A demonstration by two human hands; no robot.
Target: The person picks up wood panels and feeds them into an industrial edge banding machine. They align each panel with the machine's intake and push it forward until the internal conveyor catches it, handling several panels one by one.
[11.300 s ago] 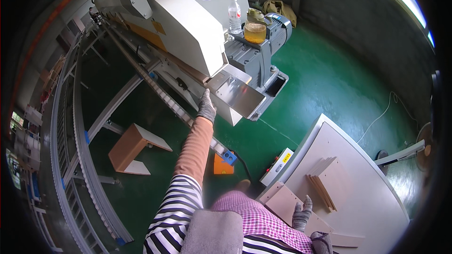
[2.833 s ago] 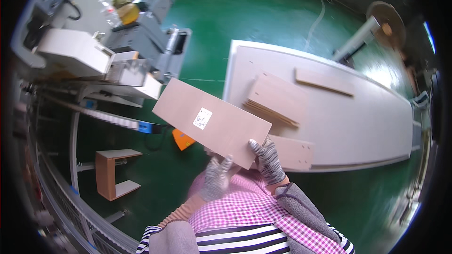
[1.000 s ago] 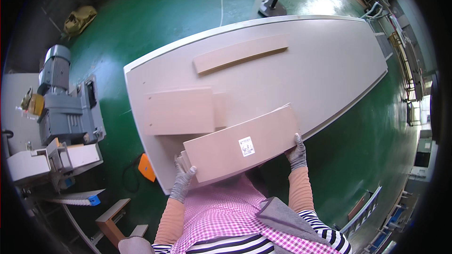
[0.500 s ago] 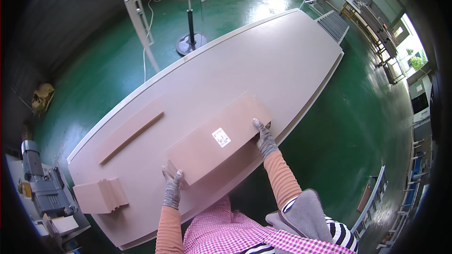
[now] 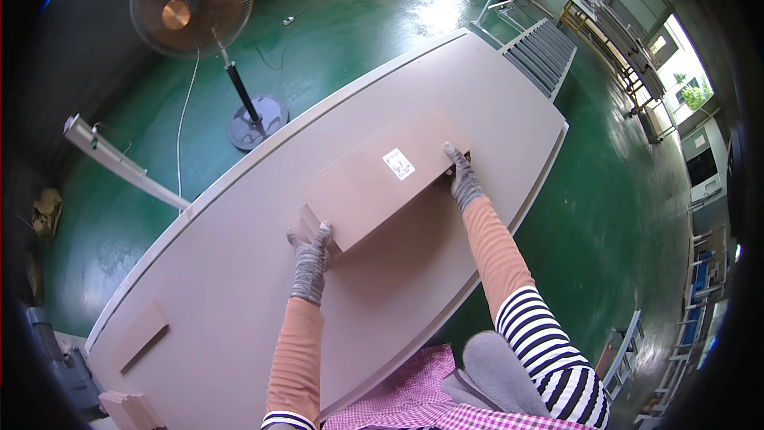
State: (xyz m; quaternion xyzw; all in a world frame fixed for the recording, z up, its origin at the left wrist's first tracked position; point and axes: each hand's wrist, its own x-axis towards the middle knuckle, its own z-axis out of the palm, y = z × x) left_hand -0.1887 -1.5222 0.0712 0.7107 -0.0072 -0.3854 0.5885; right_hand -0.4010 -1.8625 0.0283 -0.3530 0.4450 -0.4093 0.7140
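A long pinkish-beige stack of boards (image 5: 358,199) with a white label (image 5: 399,164) on its top face lies slantwise between my gloved hands. Its near left end looks stepped, as if the pieces are offset. My left hand (image 5: 309,261) grips that end, thumb on the near side, fingers partly hidden behind it. At the far right end my right hand (image 5: 463,179) has its thumb on top, while its other fingers are mostly hidden. Below both is a large pale tabletop (image 5: 231,271); whether the stack touches it I cannot tell.
A flat beige board (image 5: 143,337) and a stepped beige stack (image 5: 131,412) lie at the table's left end. Beyond the far edge stand a pedestal fan (image 5: 247,103) and a white metal post (image 5: 127,166). A roller conveyor (image 5: 539,56) adjoins the far right end.
My hands have carried the stack farther along the table toward its far right end, and my arms reach out more. The view has shifted too, with the fan now farther left.
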